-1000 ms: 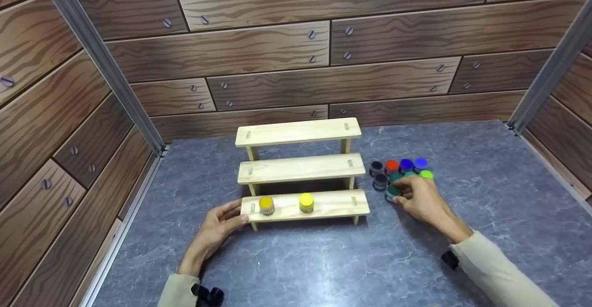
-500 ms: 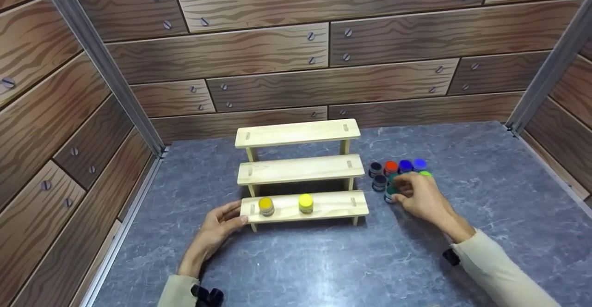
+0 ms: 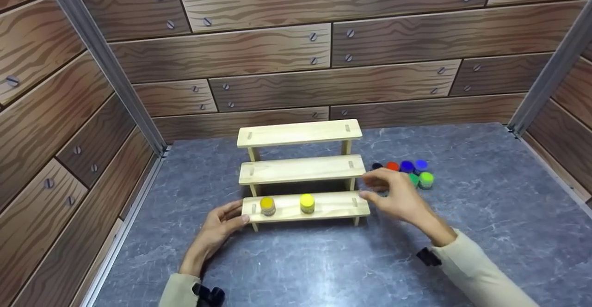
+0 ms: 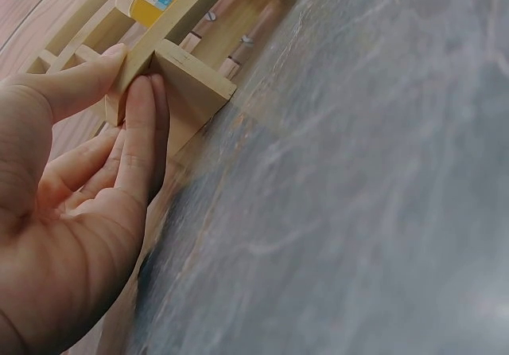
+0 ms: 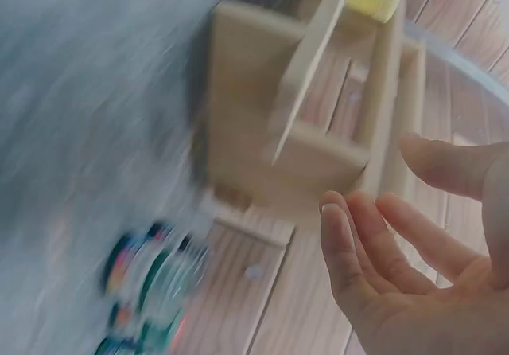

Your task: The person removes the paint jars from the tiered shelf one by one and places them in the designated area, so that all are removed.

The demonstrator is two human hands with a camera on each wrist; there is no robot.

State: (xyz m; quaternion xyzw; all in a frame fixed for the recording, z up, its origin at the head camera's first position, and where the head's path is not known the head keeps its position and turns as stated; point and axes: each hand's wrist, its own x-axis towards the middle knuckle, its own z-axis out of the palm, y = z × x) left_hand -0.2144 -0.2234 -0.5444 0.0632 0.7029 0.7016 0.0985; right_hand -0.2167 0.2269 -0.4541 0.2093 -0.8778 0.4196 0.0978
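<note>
A three-step wooden shelf rack stands on the grey table. Two small paint jars sit on its lowest step: an amber one towards the left and a yellow one near the middle. My left hand pinches the left end of that step; in the left wrist view its thumb lies on top and fingers underneath. Beside the rack's right end hovers my right hand, thumb and fingers apart. The right wrist view shows nothing between them. It hides part of the jar group behind it.
More paint jars stand grouped right of the rack, among them red, blue, green and light green. Wood-patterned walls enclose the table at the back and sides.
My right hand has moved left, from the dark green jars to the rack's right end. The green and light green jars are more exposed now. My left hand stays in place.
</note>
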